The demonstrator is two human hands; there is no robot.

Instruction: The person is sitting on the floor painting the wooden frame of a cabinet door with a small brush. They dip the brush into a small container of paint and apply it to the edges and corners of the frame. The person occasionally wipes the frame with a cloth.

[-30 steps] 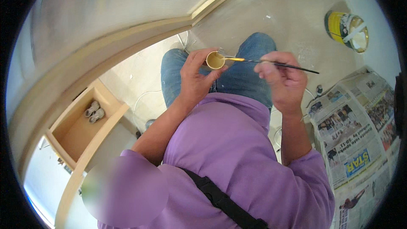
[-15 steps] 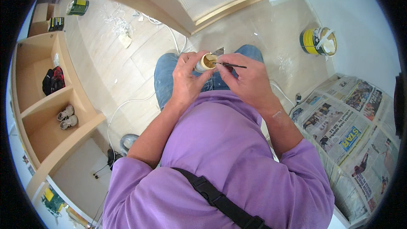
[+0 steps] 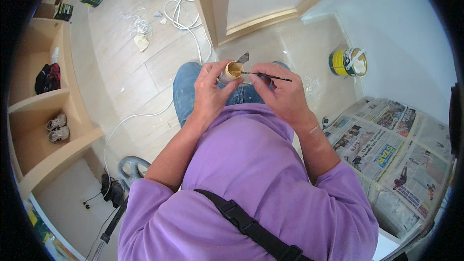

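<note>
My left hand (image 3: 207, 92) is closed around a small round jar (image 3: 236, 69), tilted so its mouth faces right. Tan paste or paint lies inside it. Beyond the jar's rim juts a flat metal blade (image 3: 243, 57), like a scraper's; its handle is hidden, and I cannot tell what holds it. Between the thumb and fingers of my right hand (image 3: 286, 95) is a thin, dark-handled paintbrush (image 3: 276, 76), its tip at the jar's mouth. Both hands are close together above my knees.
A wooden door panel (image 3: 220, 7) stands ahead. Paint tubs (image 3: 341, 63) sit at right and far left. White cable (image 3: 188, 24) and scraps (image 3: 141, 42) litter the tiled floor. Shelving (image 3: 77, 106) with shoes is on my left; newspaper (image 3: 382, 150) covers a surface on my right.
The view has shifted, bringing another paint tub into sight at the far left. More of the brush's handle shows now, and the metal blade points more upward. Both hands keep their holds.
</note>
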